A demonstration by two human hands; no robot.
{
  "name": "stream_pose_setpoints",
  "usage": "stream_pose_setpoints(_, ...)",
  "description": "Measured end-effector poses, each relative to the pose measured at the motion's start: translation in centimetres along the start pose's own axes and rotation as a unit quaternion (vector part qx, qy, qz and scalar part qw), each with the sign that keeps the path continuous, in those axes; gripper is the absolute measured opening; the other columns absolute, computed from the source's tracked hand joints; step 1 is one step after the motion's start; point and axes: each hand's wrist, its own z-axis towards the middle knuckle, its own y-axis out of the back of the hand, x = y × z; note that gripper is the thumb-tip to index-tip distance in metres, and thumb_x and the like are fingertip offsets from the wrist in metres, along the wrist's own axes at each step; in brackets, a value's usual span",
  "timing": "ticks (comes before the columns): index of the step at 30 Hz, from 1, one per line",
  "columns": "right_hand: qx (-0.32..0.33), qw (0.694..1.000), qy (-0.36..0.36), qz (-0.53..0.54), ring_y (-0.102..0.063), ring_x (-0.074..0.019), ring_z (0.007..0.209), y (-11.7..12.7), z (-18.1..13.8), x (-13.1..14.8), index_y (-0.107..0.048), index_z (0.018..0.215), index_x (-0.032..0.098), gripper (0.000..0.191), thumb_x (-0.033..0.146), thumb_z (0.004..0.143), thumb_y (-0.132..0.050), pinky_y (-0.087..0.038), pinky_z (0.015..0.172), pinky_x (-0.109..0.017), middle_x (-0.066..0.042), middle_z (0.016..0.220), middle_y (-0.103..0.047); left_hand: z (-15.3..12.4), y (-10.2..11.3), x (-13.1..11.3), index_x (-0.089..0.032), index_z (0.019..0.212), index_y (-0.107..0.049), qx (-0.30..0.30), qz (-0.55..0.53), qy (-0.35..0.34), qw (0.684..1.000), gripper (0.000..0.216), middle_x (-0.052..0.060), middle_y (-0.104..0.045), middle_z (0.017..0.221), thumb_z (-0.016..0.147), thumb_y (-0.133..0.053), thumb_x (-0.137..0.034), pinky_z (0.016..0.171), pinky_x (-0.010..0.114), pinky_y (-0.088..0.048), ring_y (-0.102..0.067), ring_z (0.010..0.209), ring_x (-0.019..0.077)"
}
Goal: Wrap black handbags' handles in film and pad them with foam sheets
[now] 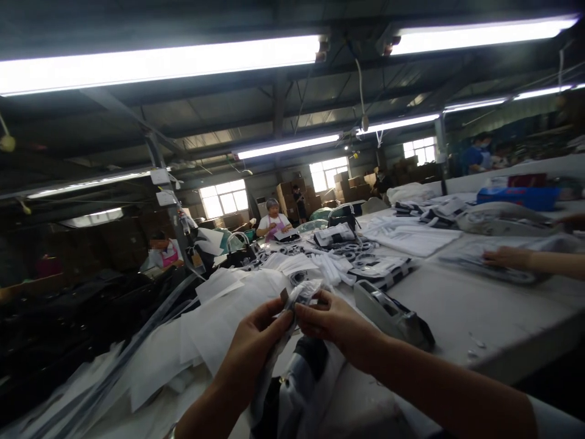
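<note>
Pinching clear bag (302,294) at top: left hand (253,344) thumb and fingers closed on its left edge, right hand (331,323) closed on its right edge. Bag held up over near table (479,317) edge, hanging down between wrists. Striped cloth (304,378) beneath. Tape dispenser (393,314) just right of right hand. White sheets (214,329) piled left. Co-worker's hand (503,256) far right, on packets.

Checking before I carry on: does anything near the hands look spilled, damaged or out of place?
Nothing looks spilled or damaged. The left hand and right hand pinch a crinkled clear bag between them. Only oddity: the white sheets on the left lie in a loose, slumped heap. The tape dispenser sits flat on the table.
</note>
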Motion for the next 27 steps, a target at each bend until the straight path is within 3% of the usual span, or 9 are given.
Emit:
stream_pose_setpoints(6, 0.052, 0.995, -0.006, 0.085, -0.068, -0.0150, 0.080, 0.8, -0.7, 0.4, -0.066, 0.104, 0.017, 0.035, 0.022, 0.071, -0.075, -0.053, 0.076, -0.024, -0.004, 0.093, -0.073, 0.2, 0.3, -0.2, -0.017, 0.109, -0.073, -0.026, 0.010, -0.034, 0.999, 0.053, 0.007, -0.077, 0.099, 0.064, -0.087, -0.041, 0.075, 0.023, -0.053, -0.071, 0.089, 0.0204)
stream_pose_setpoints(10, 0.019, 0.990, 0.004, 0.138, -0.070, -0.0185, 0.091, 0.5, -1.3, -0.8, -0.064, 0.112, 0.020, 0.053, 0.011, 0.061, -0.077, -0.053, 0.082, -0.025, -0.004, 0.102, -0.073, 0.2, 0.4, -0.4, -0.016, 0.105, -0.074, -0.023, 0.026, -0.059, 0.998, 0.049, 0.007, -0.077, 0.100, 0.064, -0.086, -0.042, 0.077, 0.025, -0.052, -0.070, 0.091, 0.0215)
stream_pose_setpoints(13, 0.010, 0.989, 0.042, 0.142, -0.069, -0.0215, 0.098, -0.2, -1.4, -2.0, -0.059, 0.117, 0.021, 0.058, 0.021, 0.066, -0.086, -0.053, 0.089, -0.030, -0.006, 0.107, -0.073, 0.0, 0.2, -0.7, -0.017, 0.104, -0.074, -0.009, 0.040, -0.071, 0.997, 0.047, 0.007, -0.077, 0.099, 0.067, -0.084, -0.044, 0.080, 0.027, -0.051, -0.069, 0.093, 0.0227)
stream_pose_setpoints(18, 0.002, 0.985, 0.106, 0.137, -0.068, -0.0251, 0.104, -1.3, -0.7, -3.9, -0.056, 0.121, 0.022, 0.059, 0.035, 0.072, -0.086, -0.050, 0.093, -0.034, -0.006, 0.109, -0.073, -0.6, -0.1, -0.8, -0.016, 0.099, -0.074, -0.007, 0.056, -0.079, 0.995, 0.042, 0.007, -0.076, 0.093, 0.071, -0.081, -0.046, 0.078, 0.027, -0.051, -0.068, 0.090, 0.0222)
stream_pose_setpoints(23, -0.088, 0.980, 0.161, 0.081, -0.067, -0.0274, 0.103, -1.8, 0.0, -5.3, -0.053, 0.123, 0.022, 0.067, 0.045, 0.070, -0.086, -0.049, 0.093, -0.037, -0.006, 0.103, -0.074, -1.0, -0.4, -0.5, -0.017, 0.100, -0.073, -0.010, 0.046, -0.093, 0.995, 0.038, 0.005, -0.076, 0.092, 0.073, -0.081, -0.043, 0.081, 0.027, -0.051, -0.069, 0.093, 0.0221)
stream_pose_setpoints(27, -0.110, 0.972, 0.208, 0.027, -0.067, -0.0277, 0.102, -2.4, -0.4, -5.3, -0.054, 0.123, 0.021, 0.063, 0.048, 0.074, -0.082, -0.051, 0.090, -0.036, -0.007, 0.103, -0.073, -0.9, -0.5, 0.2, -0.019, 0.103, -0.070, -0.027, 0.050, -0.122, 0.991, 0.037, 0.006, -0.075, 0.102, 0.075, -0.080, -0.041, 0.085, 0.028, -0.051, -0.069, 0.097, 0.0224)
